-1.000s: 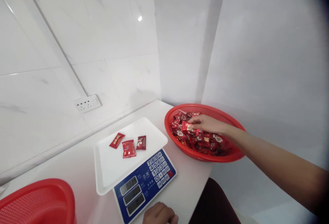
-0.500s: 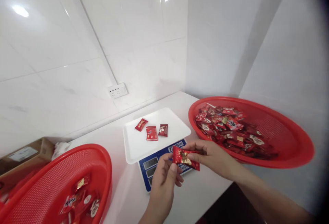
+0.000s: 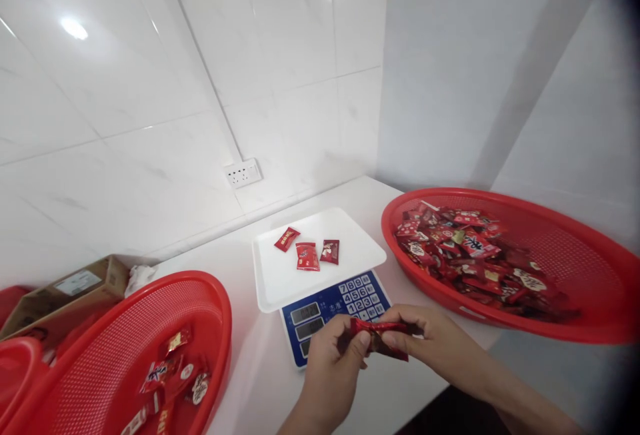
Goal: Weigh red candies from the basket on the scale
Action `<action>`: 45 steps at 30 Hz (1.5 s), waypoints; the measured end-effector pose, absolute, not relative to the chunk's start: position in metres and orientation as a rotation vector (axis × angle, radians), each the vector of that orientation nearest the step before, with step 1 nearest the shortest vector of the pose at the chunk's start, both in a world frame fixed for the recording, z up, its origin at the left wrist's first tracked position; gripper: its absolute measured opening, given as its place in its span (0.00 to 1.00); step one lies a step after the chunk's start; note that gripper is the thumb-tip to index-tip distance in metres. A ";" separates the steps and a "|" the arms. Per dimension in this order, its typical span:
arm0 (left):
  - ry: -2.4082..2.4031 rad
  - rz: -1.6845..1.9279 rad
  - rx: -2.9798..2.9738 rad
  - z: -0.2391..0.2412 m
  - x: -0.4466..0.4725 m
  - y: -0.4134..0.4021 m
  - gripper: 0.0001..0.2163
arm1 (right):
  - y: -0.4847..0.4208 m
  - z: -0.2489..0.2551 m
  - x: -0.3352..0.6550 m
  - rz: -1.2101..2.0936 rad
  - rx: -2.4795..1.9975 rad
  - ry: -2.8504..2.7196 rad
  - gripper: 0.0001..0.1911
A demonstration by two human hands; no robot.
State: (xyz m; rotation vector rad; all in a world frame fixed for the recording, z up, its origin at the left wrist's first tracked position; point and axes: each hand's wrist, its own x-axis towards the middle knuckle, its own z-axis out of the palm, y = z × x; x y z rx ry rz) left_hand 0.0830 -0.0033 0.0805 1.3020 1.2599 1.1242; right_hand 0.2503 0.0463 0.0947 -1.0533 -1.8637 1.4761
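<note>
Both my hands pinch one small red candy packet (image 3: 379,335) just in front of the scale. My left hand (image 3: 333,365) grips its left end, and my right hand (image 3: 425,342) grips its right end. The packet looks twisted or folded between my fingers. The scale (image 3: 334,305) has a blue keypad face and a white weighing tray (image 3: 280,275) with three red packets (image 3: 311,252) lying on it. To the right stands a red basket (image 3: 550,318) heaped with several red packets (image 3: 465,248).
A second red basket (image 3: 100,328) at the lower left holds a few packets (image 3: 167,372). Behind it sits an open cardboard box (image 3: 65,292). A wall socket (image 3: 243,172) is on the tiled wall. Everything rests on a white counter (image 3: 260,368) in a corner.
My right hand lifted a packet out of the right basket and brought it before the scale. My left hand rose to meet it, and both now grip it lower and closer to me.
</note>
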 end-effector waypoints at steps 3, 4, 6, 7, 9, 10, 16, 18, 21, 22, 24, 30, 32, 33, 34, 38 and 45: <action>1.365 1.214 1.357 0.092 0.067 0.009 0.10 | 0.048 0.090 0.247 1.446 -1.040 -1.810 0.16; 1.424 1.256 1.372 0.098 0.059 0.014 0.10 | 0.048 0.088 0.246 1.442 -1.050 -1.775 0.18; 1.568 1.352 1.387 0.108 0.040 0.026 0.10 | 0.048 0.084 0.247 1.443 -1.082 -1.710 0.23; 1.643 1.388 1.395 0.112 0.031 0.031 0.10 | 0.048 0.083 0.249 1.441 -1.098 -1.689 0.24; 1.774 1.427 1.416 0.119 0.013 0.041 0.10 | 0.048 0.081 0.252 1.435 -1.119 -1.681 0.23; 1.839 1.412 1.442 0.121 0.005 0.045 0.11 | 0.047 0.081 0.254 1.430 -1.124 -1.684 0.23; 2.406 0.890 1.691 0.125 -0.018 0.061 0.17 | 0.047 0.079 0.259 1.435 -1.129 -1.758 0.22; 2.436 0.791 1.713 0.123 -0.019 0.070 0.17 | 0.047 0.077 0.259 1.442 -1.132 -1.777 0.23; 2.439 0.745 1.753 0.118 -0.017 0.084 0.18 | 0.046 0.073 0.259 1.451 -1.123 -1.789 0.22; 2.446 0.737 1.776 0.116 -0.015 0.089 0.19 | 0.045 0.073 0.259 1.452 -1.123 -1.794 0.22; 2.449 0.724 1.838 0.111 -0.012 0.098 0.20 | 0.044 0.073 0.259 1.450 -1.129 -1.806 0.21; 2.296 0.569 1.951 0.101 -0.005 0.119 0.27 | 0.043 0.076 0.261 1.438 -1.143 -1.840 0.21; 2.200 0.514 1.978 0.098 -0.003 0.125 0.27 | 0.042 0.076 0.261 1.423 -1.146 -1.857 0.21; 2.154 0.496 1.995 0.097 -0.003 0.127 0.26 | 0.042 0.075 0.261 1.417 -1.146 -1.865 0.21; 2.115 0.485 2.013 0.097 -0.002 0.128 0.25 | 0.042 0.074 0.260 1.414 -1.146 -1.871 0.21; 2.060 0.537 2.055 0.100 0.002 0.124 0.25 | 0.044 0.074 0.263 1.408 -1.152 -1.876 0.21; 1.784 0.997 2.170 0.097 0.030 0.049 0.16 | 0.062 0.114 0.306 1.103 -1.269 -1.881 0.21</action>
